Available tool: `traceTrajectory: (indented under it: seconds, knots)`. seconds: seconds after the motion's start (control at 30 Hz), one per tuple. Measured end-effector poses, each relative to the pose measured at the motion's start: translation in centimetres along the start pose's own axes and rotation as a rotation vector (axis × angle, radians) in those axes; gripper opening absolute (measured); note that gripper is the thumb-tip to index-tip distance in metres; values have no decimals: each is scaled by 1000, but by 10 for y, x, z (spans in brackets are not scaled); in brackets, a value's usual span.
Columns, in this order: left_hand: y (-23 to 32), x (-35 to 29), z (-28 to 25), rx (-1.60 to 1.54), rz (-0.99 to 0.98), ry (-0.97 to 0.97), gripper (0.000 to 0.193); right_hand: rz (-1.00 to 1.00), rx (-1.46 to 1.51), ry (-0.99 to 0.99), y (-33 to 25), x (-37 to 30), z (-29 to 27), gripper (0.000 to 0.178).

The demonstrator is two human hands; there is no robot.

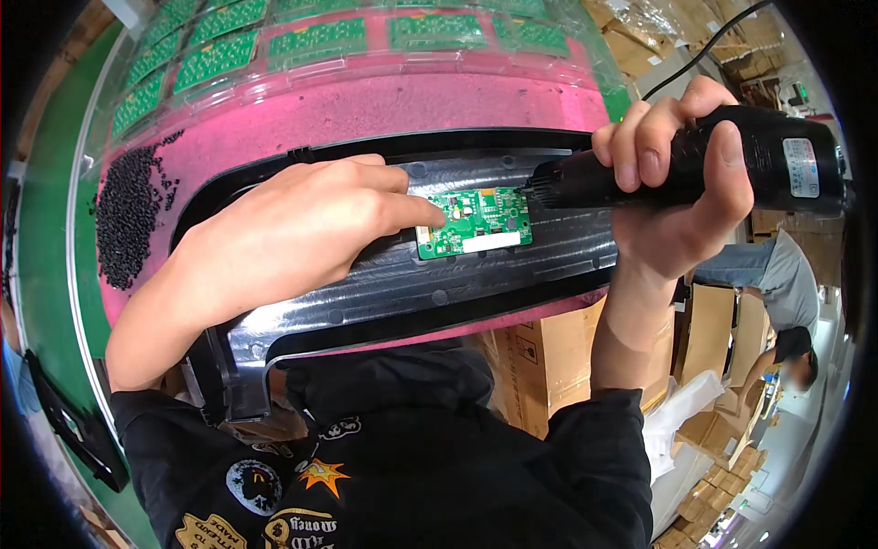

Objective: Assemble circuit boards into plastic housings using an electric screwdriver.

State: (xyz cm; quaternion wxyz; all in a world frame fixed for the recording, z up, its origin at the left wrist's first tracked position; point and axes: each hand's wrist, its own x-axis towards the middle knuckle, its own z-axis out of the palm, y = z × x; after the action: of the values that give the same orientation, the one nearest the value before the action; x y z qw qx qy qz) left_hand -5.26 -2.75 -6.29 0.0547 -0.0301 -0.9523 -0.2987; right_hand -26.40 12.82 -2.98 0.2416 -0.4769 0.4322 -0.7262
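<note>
My right hand (681,174) is wrapped round a black electric screwdriver (768,151), held almost level with its nose pointing left. That nose comes down at the upper right corner of a green circuit board (494,215); the bit itself is too small to make out. The board lies in a long, shiny black plastic housing (366,306). My left hand (320,215) reaches over the housing from the left, palm down. One of its fingers is stretched out and presses on the board's left part. The other fingers are bent, and the thumb is hidden beneath the hand.
A heap of small black parts (133,215) lies on the pink mat (347,105) at the left. Beyond the housing, clear plastic trays (293,59) hold several green boards. Cardboard boxes (567,361) stand at the near right. Another person (786,284) bends over at the far right.
</note>
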Motion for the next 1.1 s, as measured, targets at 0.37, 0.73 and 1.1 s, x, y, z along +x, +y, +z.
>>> traceTrajectory:
  seconds: [0.37,0.73,1.1]
  knots:
    - [8,-5,-8,131,-85,-51,52,44,-14,-58,7,8,5,32]
    - [3,-6,-4,130,-88,-36,42,53,-51,1,2,5,15,35]
    - [17,8,-19,-484,-17,290,25,-107,492,-15,-41,-7,49,31]
